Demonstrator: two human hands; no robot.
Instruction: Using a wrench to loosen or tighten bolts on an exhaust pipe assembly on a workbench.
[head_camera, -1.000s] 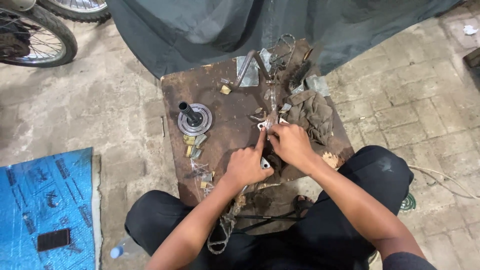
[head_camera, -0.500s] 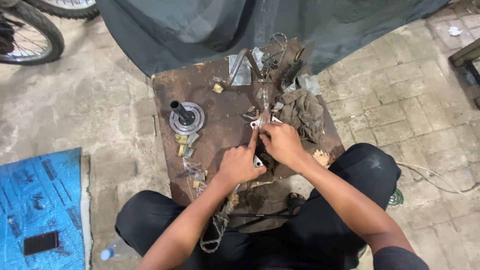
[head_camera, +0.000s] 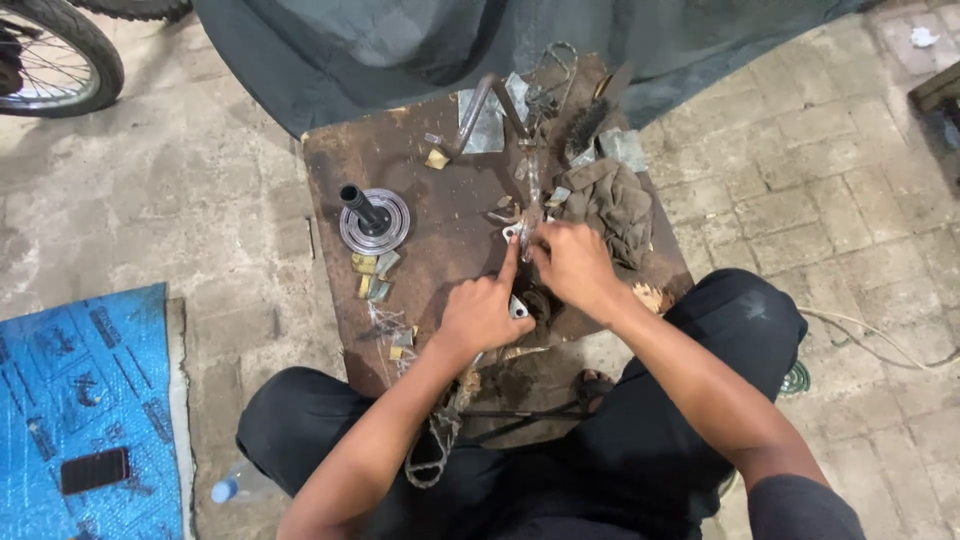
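Head view: person sits at a rusty low counter (head_camera: 440, 215), both hands on a small bright metal piece (head_camera: 514, 234) near its middle. Left hand (head_camera: 480, 312) is mostly curled with the index finger stretched out, pinning the piece down. Right hand (head_camera: 575, 265) is closed, pinching it from the other side. Looks like they're fitting or aligning it; next needs steady fingertip pressure so it doesn't slip. Grey rag (head_camera: 610, 205) just right, flanged shaft part (head_camera: 373, 220) well left.

Left hand (head_camera: 480, 312): palm down, index finger stretched forward, other fingers curled.
Right hand (head_camera: 572, 262): fingers bunched, pinching at their tips.
Forearms: bare, angled inward.
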